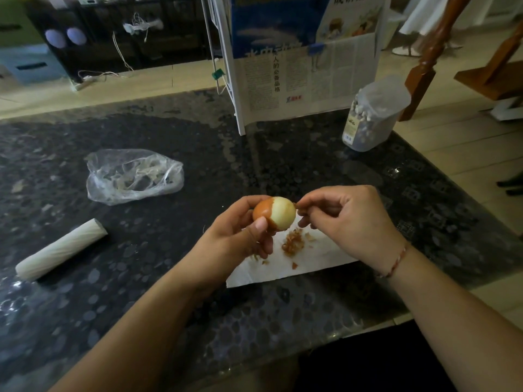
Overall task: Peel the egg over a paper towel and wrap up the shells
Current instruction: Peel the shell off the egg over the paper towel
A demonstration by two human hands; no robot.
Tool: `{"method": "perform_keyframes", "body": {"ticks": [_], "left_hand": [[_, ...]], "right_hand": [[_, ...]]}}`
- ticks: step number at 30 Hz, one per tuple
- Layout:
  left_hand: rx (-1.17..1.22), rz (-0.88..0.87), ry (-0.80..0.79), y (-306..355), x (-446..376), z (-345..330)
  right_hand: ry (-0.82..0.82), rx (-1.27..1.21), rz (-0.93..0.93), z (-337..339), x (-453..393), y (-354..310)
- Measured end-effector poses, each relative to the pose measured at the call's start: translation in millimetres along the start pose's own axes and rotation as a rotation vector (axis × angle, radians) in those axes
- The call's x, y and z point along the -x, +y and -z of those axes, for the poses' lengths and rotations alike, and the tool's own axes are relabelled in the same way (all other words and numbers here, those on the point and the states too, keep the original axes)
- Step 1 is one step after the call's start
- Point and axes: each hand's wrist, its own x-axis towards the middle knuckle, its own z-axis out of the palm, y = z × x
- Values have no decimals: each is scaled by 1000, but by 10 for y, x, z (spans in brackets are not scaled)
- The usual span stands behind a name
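From the head camera, the left hand point(243, 236) fingers grip the half-peeled egg point(274, 213) above the paper towel point(305, 264) (shell bits point(293, 243) lie on it); the right hand point(348, 216) fingers pinch a shell fragment beside the egg, over the dark worktop point(141, 278).

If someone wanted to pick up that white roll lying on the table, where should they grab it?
Probably around the middle of the white roll, fingers coming down from above and closing across its narrow width. It lies flat on the table as a long cylinder, angled, with bare surface on both long sides, so a mid-length grip should keep it balanced.
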Motion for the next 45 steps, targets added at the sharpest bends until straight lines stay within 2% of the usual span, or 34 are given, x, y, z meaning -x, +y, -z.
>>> {"method": "perform_keyframes", "body": {"ticks": [4, 8, 10, 14, 19, 21, 24, 27, 31, 35, 40, 45], "left_hand": [[85, 50, 83, -34, -19, 42], [199, 58, 127, -28, -62, 71], [241, 53, 133, -23, -84, 71], [251, 62, 133, -17, -107, 81], [171, 67, 155, 76, -146, 127], [103, 96, 147, 96, -168, 122], [-38, 119, 46, 98, -193, 61], [-48, 150, -17, 108, -219, 11], [-65, 123, -46, 61, -244, -64], [143, 105, -64, -37, -223, -152], [352, 72, -137, -76, -177, -118], [401, 11, -138, -120, -144, -146]], "right_hand": [[-44, 164, 14, 36, -13, 84], [-198, 301, 6, 25, -3, 135], [-185, 320, 14, 29, 0, 130], [-13, 210, 56, 62, -26, 110], [26, 102, 97, 53, -24, 75], [-2, -24, 112, 32, -12, 27], [-87, -101, 140, 5, 3, -32], [-151, -129, 149, 14, 7, -44], [-152, -218, 88, 6, 18, -28], [-143, -341, -56, -28, 29, 6], [-159, -498, -84, -28, 43, -14], [-147, -520, -103, -43, 43, -31]]}}
